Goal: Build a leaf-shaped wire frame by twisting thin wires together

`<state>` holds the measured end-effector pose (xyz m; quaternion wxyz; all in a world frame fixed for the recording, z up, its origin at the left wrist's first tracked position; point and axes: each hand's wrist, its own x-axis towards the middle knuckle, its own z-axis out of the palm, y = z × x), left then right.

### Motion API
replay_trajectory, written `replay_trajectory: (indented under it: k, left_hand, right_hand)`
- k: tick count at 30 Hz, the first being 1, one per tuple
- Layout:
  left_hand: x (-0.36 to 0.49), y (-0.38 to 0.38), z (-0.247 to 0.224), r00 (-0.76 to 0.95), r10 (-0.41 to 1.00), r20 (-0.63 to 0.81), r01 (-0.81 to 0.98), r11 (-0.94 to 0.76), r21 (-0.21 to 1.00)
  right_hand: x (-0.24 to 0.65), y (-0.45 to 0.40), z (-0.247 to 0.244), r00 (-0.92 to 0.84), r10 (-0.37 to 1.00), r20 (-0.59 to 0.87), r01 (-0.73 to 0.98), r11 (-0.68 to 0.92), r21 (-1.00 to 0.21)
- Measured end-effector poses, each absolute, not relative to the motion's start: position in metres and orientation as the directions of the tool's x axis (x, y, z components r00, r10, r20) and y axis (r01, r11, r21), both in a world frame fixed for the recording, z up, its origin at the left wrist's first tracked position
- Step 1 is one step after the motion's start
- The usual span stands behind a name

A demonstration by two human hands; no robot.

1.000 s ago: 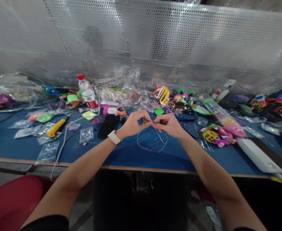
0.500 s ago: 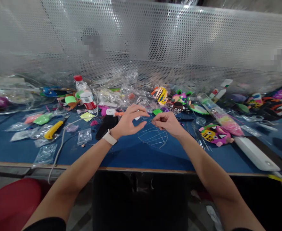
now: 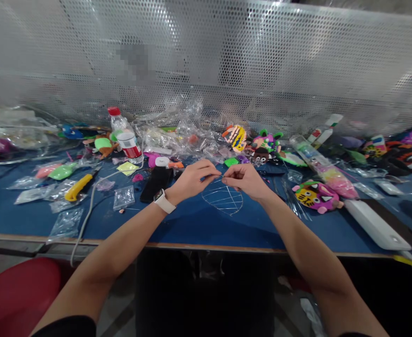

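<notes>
A thin wire frame [image 3: 223, 201], leaf-shaped with several cross wires, hangs just over the blue table below my fingers. My right hand [image 3: 244, 180] pinches the frame's wire at its upper edge between thumb and forefinger. Close beside it, fingertips almost meeting, my left hand [image 3: 197, 180] is closed in a pinch on the wire at the same spot; the exact wire end is too fine to make out. A white-strapped watch [image 3: 164, 201] is on my left wrist.
Left lie a yellow utility knife [image 3: 77, 188], a black phone [image 3: 156, 183], small plastic bags [image 3: 124, 197] and a bottle [image 3: 123, 135]. Right are loose wires [image 3: 297, 201], a colourful clay mask [image 3: 316, 196] and a white power bank [image 3: 376, 224]. A perforated metal panel [image 3: 206, 61] stands behind.
My left hand's thumb and fingers, apart before, have come together at the wire beside my right hand. My right hand keeps its pinch, and the wire frame has shifted slightly.
</notes>
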<state>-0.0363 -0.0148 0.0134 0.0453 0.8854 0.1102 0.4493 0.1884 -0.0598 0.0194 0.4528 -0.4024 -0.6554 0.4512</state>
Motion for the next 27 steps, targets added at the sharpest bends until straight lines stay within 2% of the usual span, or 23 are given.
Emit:
replay_trajectory:
  k: [3,9,11,13,17,22,25,27]
  left_hand:
    - [-0.036,-0.014,0.013,0.585,0.249,0.772,0.168,-0.968,0.185]
    - [-0.044,-0.012,0.02,0.689,0.216,0.692,0.206,-0.974,0.099]
    - [-0.044,-0.013,0.021,0.697,0.243,0.675,0.216,-0.968,0.125]
    - [-0.042,-0.016,0.022,0.678,0.311,0.667,0.227,-0.95,0.213]
    - [-0.036,-0.022,0.025,0.592,0.536,0.601,0.213,-0.824,0.525]
    - [-0.031,-0.023,0.03,0.6,0.712,0.363,0.142,-0.542,0.828]
    - [-0.03,-0.024,0.031,0.644,0.735,0.213,0.093,-0.351,0.932]
    - [-0.03,-0.026,0.03,0.627,0.743,0.234,0.108,-0.381,0.918]
  right_hand:
    - [0.189,-0.06,0.02,-0.275,0.937,0.216,0.132,0.26,-0.957]
    - [0.19,-0.059,0.018,-0.28,0.94,0.197,0.178,0.252,-0.951]
    - [0.19,-0.058,0.016,-0.291,0.935,0.204,0.193,0.266,-0.944]
    - [0.191,-0.057,0.014,-0.291,0.928,0.231,0.204,0.296,-0.933]
    - [0.19,-0.056,0.012,-0.265,0.919,0.293,0.232,0.355,-0.906]
    - [0.187,-0.065,0.018,-0.293,0.906,0.305,0.291,0.388,-0.874]
    - [0.185,-0.069,0.022,-0.308,0.903,0.3,0.311,0.393,-0.866]
    - [0.186,-0.068,0.022,-0.297,0.906,0.302,0.295,0.388,-0.873]
